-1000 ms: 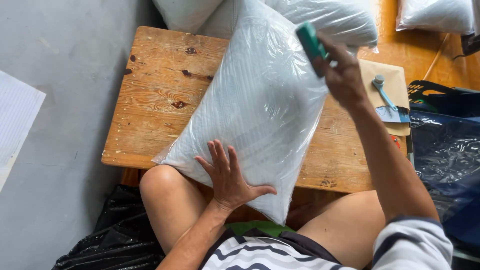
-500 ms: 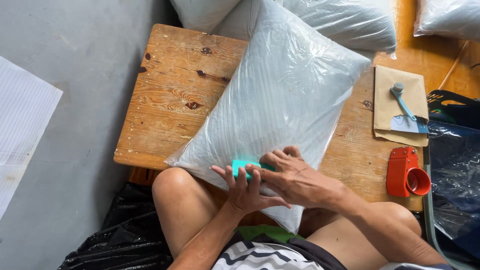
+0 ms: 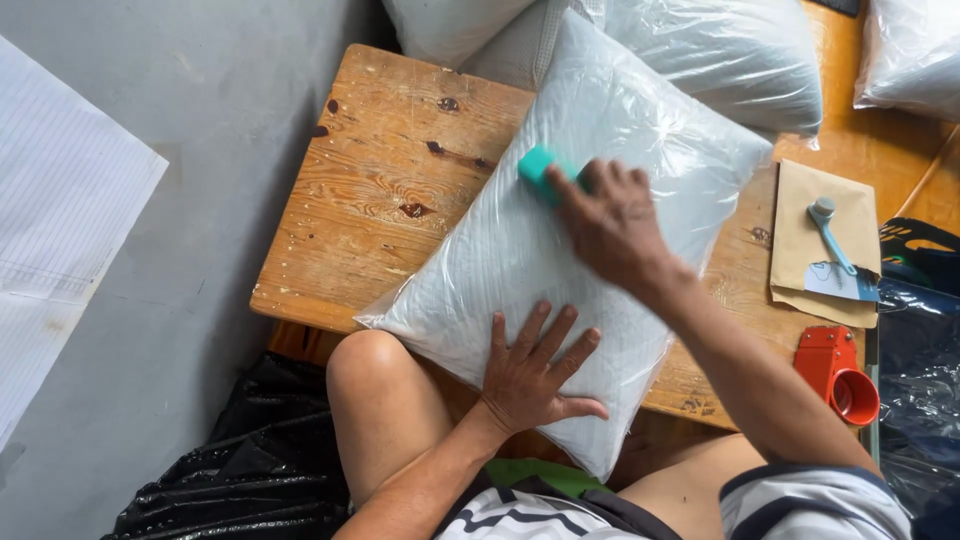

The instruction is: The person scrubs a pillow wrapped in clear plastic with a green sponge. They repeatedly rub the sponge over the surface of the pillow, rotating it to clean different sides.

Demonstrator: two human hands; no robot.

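Note:
A white pillow sealed in a clear plastic bag (image 3: 520,250) lies across a low wooden table (image 3: 385,190) and over my knees. My left hand (image 3: 535,370) rests flat on the bag's near end, fingers spread. My right hand (image 3: 605,225) presses a small teal block (image 3: 540,170) against the bag's upper middle, fingers closed around it.
More bagged pillows (image 3: 720,50) are stacked behind the table. To the right lie a brown envelope (image 3: 815,250) with a blue-handled scraper (image 3: 835,250) on it, and a red tape dispenser (image 3: 835,370). A black plastic bag (image 3: 240,470) sits on the grey floor, white sheet (image 3: 60,230) at left.
My right hand swept the teal block from the bag's top corner down to its near end, then back up to the middle. My left hand stayed pressing on the bag.

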